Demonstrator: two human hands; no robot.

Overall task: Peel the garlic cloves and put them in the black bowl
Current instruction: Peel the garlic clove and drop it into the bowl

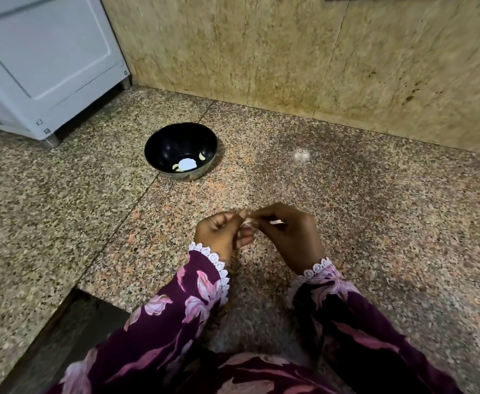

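1. The head camera looks down at a speckled granite floor [347,194] and two hands held close together above it.
2. The left hand [221,234] has its fingers curled in, and its thumb and fingertips pinch a small pale garlic clove [249,221].
3. The right hand [287,234] is curled too, and its fingertips meet the left hand at the same clove.
4. A thin pale bit of garlic skin [277,222] shows between the fingers of the right hand.
5. The clove is mostly hidden by the fingers, so I cannot tell how much skin is on it.
6. Both arms wear dark purple sleeves [193,302] with pink flowers and white lace at the cuffs.
7. The black bowl [180,150] sits on the floor, well apart from the hands, farther away and to the left.
8. Inside the bowl lie two small pale garlic pieces [202,157], and a bright white spot shines at the bottom.
9. A white cabinet [45,61] on short feet stands behind the bowl on the left.
10. A tan stone wall [290,52] rises at the back, where the floor ends.
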